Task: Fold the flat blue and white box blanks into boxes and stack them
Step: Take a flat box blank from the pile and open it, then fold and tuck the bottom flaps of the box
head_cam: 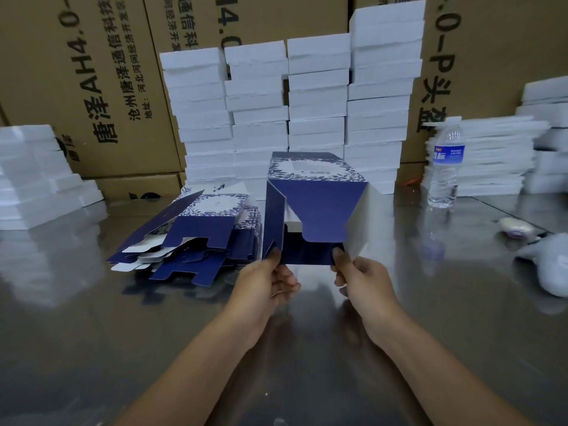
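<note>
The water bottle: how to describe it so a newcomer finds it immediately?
Look at the right side of the metal table. Before the low stack of white foam sheets stands the water bottle. Only it is clear and upright, with a blue label.

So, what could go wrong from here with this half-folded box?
1. The left hand and right hand pinch the box only by its near flap edges, so it may twist or crease badly.
2. The blanks lie splayed close beside it; a swing could scatter them.
</note>
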`<state>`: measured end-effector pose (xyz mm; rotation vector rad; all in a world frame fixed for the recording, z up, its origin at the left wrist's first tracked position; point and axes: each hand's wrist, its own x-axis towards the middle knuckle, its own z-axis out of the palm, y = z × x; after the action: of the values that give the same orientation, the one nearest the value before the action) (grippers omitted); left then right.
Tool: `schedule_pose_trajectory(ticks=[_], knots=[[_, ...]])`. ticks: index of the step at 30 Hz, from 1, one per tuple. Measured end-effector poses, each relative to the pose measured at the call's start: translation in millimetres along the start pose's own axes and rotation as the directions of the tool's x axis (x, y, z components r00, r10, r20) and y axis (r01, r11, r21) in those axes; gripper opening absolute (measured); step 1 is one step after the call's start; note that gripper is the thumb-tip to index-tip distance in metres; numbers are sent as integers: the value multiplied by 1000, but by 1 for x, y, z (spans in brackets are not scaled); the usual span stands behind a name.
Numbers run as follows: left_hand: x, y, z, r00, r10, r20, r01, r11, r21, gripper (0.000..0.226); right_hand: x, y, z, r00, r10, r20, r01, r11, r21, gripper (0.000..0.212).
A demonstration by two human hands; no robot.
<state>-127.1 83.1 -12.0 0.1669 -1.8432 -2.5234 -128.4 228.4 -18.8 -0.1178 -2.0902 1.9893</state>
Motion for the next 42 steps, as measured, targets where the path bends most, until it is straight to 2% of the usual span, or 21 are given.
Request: schedule_pose_trajectory(ticks=[6, 10, 16, 19, 24, 27, 30, 32, 36, 42], knots=[[-3, -6, -5, 995, 89, 33, -87, 995, -44, 33, -3, -1, 11, 996, 42, 83, -52, 991, 127, 47], [-5, -5, -9, 997, 62, 47, -63, 998, 20, 34, -5, 0, 8, 994, 12, 113, -19, 998, 57, 44], [-10, -7, -15, 986, 91, 138, -100, 993, 57, 29, -9, 1, 7, 991, 24, 135, -35, 996, 83, 47], [-12, -8, -17, 984, 107, 139, -112, 993, 23, 24, -13, 1, 9, 986, 15, 167, -37, 991, 130, 51], [-15, -8, -16, 982, 124, 140, -134, 989, 59, 25, -20, 0, 10, 982, 5, 190, -6, 1000, 1, 43], [-14, -6, -16, 982, 121, 148, -141, 981, 133, 29, -22, -5, 11, 986, 14, 163, -29, 995, 92, 38], [-14, -7, -15, 967, 137, 217, -154, 986, 65, 33, -26, -8, 14, 985, 13, 173, -35, 991, 127, 39], [-17, -8, -14, 953, 144, 266, -166, 984, 60, 27, -28, -8, 15, 982, 29, 184, -51, 992, 115, 42], [-13, -11, -12, 955, 142, 259, -136, 990, -41, 25, -30, -7, 18, 967, 79, 242, -112, 986, 125, 45], [-12, -10, -14, 948, 104, 302, -108, 994, -3, 31, -29, -5, 18, 943, 70, 326, -124, 981, 147, 43]])
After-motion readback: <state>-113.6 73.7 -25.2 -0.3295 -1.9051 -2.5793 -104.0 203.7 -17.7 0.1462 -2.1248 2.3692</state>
